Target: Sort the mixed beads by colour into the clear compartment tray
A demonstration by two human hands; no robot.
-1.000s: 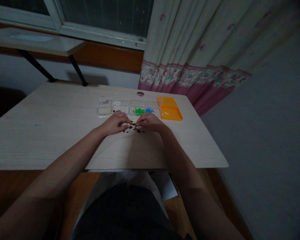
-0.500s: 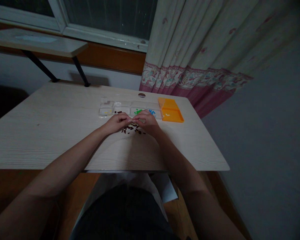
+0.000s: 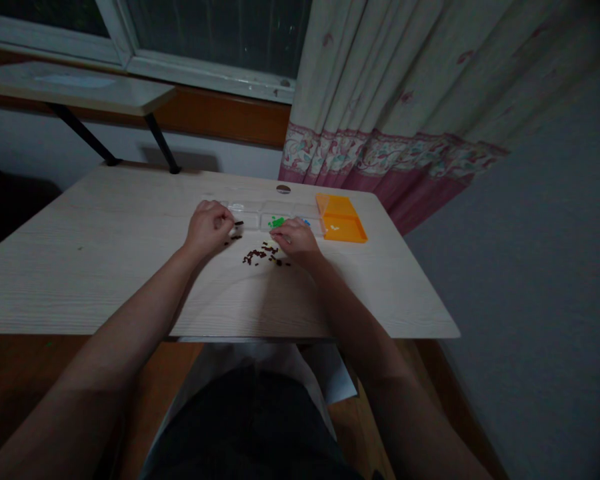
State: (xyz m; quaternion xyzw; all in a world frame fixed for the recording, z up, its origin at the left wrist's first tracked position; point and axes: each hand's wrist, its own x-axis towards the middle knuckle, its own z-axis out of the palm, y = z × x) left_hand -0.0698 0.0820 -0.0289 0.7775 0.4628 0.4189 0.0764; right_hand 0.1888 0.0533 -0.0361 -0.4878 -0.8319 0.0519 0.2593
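My left hand is over the left end of the clear plastic boxes, fingers curled and tips pinched together. Whatever is in that pinch is too small to tell. A few dark brown pieces lie just beside its fingertips. My right hand hovers by the front rim of the boxes, thumb and finger closed; I cannot make out what they hold. Below and between the hands spreads a loose pile of tiny brown pieces. Green pieces sit in one compartment, and blue pieces are partly hidden behind my right hand.
An open orange box with a few whitish pieces stands right of the clear boxes. Behind them a dark oval spot shows on the pale wooden table. A raised shelf is at back left, a curtain behind.
My hands were together over the brown pile; the left has moved left and away to the clear boxes, the right stays nearly in place. More of the brown pile shows.
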